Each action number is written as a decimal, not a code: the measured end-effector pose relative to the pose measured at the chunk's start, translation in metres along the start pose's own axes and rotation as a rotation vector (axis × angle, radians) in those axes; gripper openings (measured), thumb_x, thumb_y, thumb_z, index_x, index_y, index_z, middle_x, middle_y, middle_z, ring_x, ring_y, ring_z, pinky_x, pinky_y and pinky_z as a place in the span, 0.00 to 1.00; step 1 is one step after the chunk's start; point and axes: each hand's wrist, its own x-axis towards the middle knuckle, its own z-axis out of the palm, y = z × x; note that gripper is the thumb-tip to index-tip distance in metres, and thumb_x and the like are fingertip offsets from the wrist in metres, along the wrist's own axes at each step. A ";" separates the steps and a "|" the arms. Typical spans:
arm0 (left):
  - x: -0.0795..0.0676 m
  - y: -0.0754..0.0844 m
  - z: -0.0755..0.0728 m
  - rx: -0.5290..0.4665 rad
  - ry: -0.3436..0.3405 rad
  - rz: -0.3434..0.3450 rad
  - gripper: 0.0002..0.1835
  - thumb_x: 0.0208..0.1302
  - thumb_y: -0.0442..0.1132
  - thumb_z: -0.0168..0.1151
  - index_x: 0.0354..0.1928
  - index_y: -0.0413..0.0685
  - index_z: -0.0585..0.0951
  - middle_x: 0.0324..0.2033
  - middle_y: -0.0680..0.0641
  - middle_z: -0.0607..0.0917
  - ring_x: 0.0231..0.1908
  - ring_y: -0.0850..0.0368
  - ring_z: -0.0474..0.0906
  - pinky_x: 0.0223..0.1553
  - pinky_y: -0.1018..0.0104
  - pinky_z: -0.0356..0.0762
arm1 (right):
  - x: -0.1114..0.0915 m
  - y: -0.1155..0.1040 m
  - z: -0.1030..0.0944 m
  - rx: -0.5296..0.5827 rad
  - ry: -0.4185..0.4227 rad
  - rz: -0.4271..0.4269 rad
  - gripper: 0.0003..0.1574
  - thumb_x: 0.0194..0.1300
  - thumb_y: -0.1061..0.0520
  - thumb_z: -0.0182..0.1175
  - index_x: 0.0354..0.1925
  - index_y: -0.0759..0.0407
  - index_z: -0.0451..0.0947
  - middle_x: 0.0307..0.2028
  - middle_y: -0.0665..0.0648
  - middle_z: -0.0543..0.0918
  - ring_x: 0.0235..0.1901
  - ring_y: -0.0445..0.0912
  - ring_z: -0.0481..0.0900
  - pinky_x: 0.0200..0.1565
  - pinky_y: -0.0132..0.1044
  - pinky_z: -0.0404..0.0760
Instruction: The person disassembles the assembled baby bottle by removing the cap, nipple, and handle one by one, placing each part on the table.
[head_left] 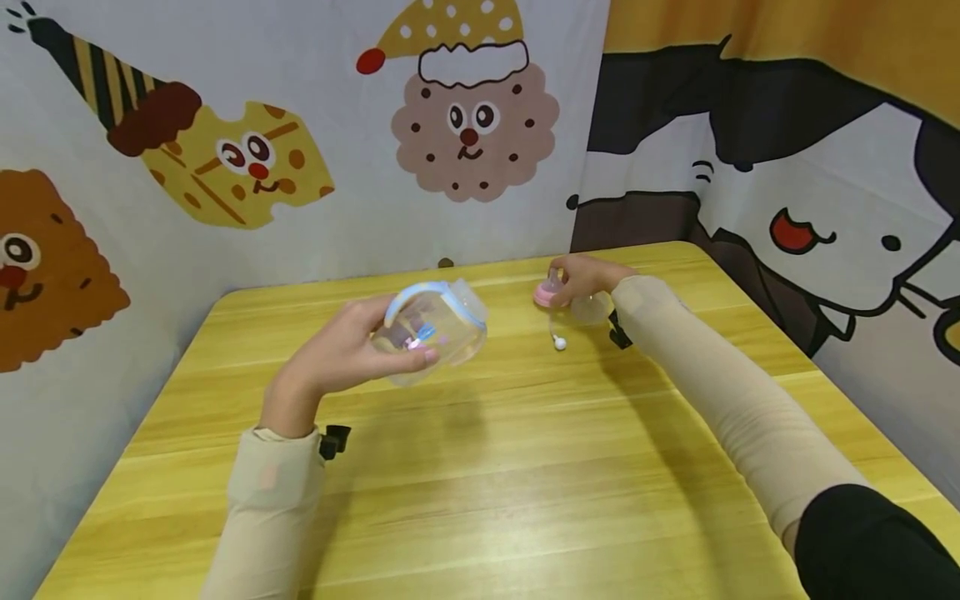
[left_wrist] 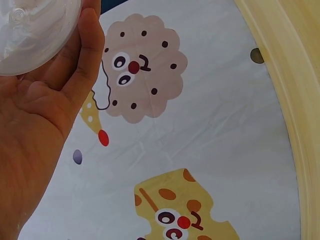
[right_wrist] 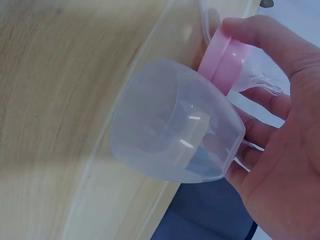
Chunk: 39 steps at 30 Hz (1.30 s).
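Note:
In the head view my left hand (head_left: 337, 350) grips a clear baby bottle (head_left: 467, 332) with a pale blue handle, tilted above the table's left middle. Its rounded clear bottom (left_wrist: 35, 35) shows in the left wrist view. Near the back edge, my right hand (head_left: 592, 277) pinches a pink collar (right_wrist: 225, 60) with a clear nipple (right_wrist: 257, 77). From the collar runs a thin straw (right_wrist: 205, 20) with a white weighted ball (head_left: 559, 342) at its end. A translucent domed cap (right_wrist: 165, 120) is by the right hand's lower fingers; I cannot tell whether they hold it.
The wooden table (head_left: 480, 483) ends at the back against a white cloth (head_left: 360, 125) printed with cartoon foods. To the right hangs a cloth with a cartoon cat (head_left: 810, 183). Small black mounts sit at both wrists.

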 end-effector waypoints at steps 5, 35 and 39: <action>0.001 0.003 0.000 0.010 -0.008 -0.018 0.22 0.55 0.49 0.73 0.51 0.55 0.79 0.35 0.53 0.84 0.35 0.56 0.81 0.36 0.62 0.81 | -0.002 -0.003 0.002 -0.005 -0.023 0.017 0.34 0.59 0.49 0.70 0.57 0.58 0.67 0.48 0.64 0.79 0.45 0.54 0.76 0.44 0.46 0.76; -0.002 0.006 -0.001 -0.018 0.070 0.030 0.25 0.54 0.46 0.74 0.55 0.55 0.78 0.39 0.51 0.85 0.37 0.57 0.82 0.36 0.60 0.83 | -0.038 -0.035 -0.020 -0.217 0.173 -0.178 0.40 0.61 0.47 0.68 0.66 0.58 0.66 0.57 0.65 0.76 0.59 0.60 0.68 0.61 0.59 0.64; -0.003 0.012 -0.003 -0.002 0.086 0.033 0.25 0.54 0.41 0.74 0.55 0.50 0.78 0.40 0.49 0.84 0.37 0.55 0.82 0.37 0.58 0.83 | -0.051 -0.054 -0.020 -0.179 0.237 -0.225 0.43 0.60 0.46 0.68 0.68 0.54 0.64 0.59 0.62 0.74 0.63 0.58 0.64 0.65 0.60 0.55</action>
